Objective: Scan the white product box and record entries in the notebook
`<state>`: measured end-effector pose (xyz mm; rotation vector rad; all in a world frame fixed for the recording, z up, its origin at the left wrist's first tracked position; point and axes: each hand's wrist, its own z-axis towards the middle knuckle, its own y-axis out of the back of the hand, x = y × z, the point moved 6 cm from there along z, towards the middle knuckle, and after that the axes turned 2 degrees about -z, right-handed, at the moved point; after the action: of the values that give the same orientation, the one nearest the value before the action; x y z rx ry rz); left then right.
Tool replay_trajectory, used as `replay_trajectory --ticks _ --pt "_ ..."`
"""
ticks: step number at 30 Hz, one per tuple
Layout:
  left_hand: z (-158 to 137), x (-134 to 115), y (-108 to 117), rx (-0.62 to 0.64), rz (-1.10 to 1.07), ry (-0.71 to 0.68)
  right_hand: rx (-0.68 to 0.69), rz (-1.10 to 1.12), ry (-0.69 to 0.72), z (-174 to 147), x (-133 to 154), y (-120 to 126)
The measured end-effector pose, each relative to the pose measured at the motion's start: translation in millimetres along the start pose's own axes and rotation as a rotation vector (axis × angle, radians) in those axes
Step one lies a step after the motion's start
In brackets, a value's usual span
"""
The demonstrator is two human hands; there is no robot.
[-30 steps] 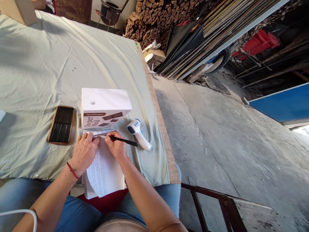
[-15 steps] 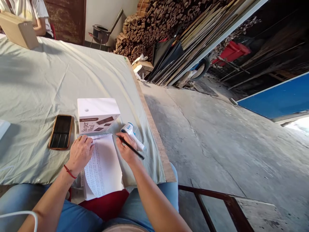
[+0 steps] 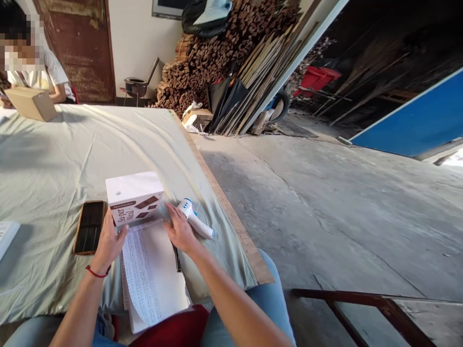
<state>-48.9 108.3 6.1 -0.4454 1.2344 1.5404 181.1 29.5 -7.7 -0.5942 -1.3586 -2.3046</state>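
Note:
A white box point(image 3: 135, 197) printed "Super Meal" stands on the cloth-covered table. My left hand point(image 3: 110, 241) is open beside the box's lower left corner, thumb over the top edge of the papers. To the right of the box my right hand point(image 3: 180, 229) is open, fingers stretched forward. Between them lies a stack of papers point(image 3: 159, 282) with a written sheet curling on top. A black pen point(image 3: 177, 259) rests along the stack's right edge, partly under my right hand. Just right of that hand lies a white and blue handheld thermometer point(image 3: 197, 219).
A phone point(image 3: 89, 227) in a brown case lies left of the box. At the left edge sits a white device point(image 3: 7, 236). A person point(image 3: 56, 74) sits across the table point(image 3: 90, 144) behind a cardboard box point(image 3: 34, 103). Stacked firewood point(image 3: 195, 67) lines the wall.
My right hand has let go of the pen, which now lies on the papers. My left hand has left the sheet's top for the box's left side. The view has tilted up.

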Motion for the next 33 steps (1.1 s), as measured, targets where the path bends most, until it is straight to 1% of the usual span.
replay_trajectory --ticks 3,4,6,7,9,11,13,14,16,18,19,21,23,25,27,28,30,33 --pt "-1 -9 1 -0.020 0.055 -0.108 0.093 0.078 0.022 17 17 -13" --pt "-2 -11 3 -0.041 0.065 -0.109 0.096 0.098 0.019 19 22 -13" --pt "-5 -14 8 -0.100 0.037 -0.079 0.063 0.125 -0.002 16 29 -9" --pt "-6 -14 10 -0.116 -0.024 -0.056 0.042 0.135 -0.012 14 31 -7" --pt "-8 -13 9 -0.117 -0.186 0.008 0.026 0.158 -0.011 8 34 -1" --pt "-7 -12 6 -0.103 -0.313 0.076 0.036 0.160 0.016 4 32 5" --pt "-6 -11 4 -0.099 -0.368 0.122 0.009 0.071 -0.009 2 20 17" --pt "-6 -12 3 -0.106 -0.382 0.133 -0.018 -0.009 -0.059 1 9 24" --pt "-4 -14 3 -0.130 -0.399 0.149 -0.051 -0.194 -0.220 -4 -19 40" --pt "-3 -16 4 -0.158 -0.407 0.162 0.002 -0.291 -0.360 -11 -44 49" --pt "-2 -16 5 -0.159 -0.414 0.171 0.031 -0.284 -0.406 -15 -52 51" --pt "0 -16 4 -0.132 -0.432 0.190 0.025 -0.140 -0.451 -20 -56 55" --pt "2 -17 4 -0.091 -0.442 0.208 -0.050 0.152 -0.468 -22 -44 58" --pt "3 -20 6 -0.065 -0.425 0.207 -0.091 0.523 -0.465 -19 -20 56" --pt "4 -24 8 -0.050 -0.396 0.190 -0.046 0.867 -0.434 -9 14 51" --pt "4 -26 8 -0.040 -0.386 0.180 -0.015 0.967 -0.412 -3 31 49" --pt "4 -29 8 -0.013 -0.390 0.171 0.004 1.025 -0.386 9 57 46" --pt "4 -28 6 0.020 -0.412 0.184 0.019 0.992 -0.409 23 74 36"
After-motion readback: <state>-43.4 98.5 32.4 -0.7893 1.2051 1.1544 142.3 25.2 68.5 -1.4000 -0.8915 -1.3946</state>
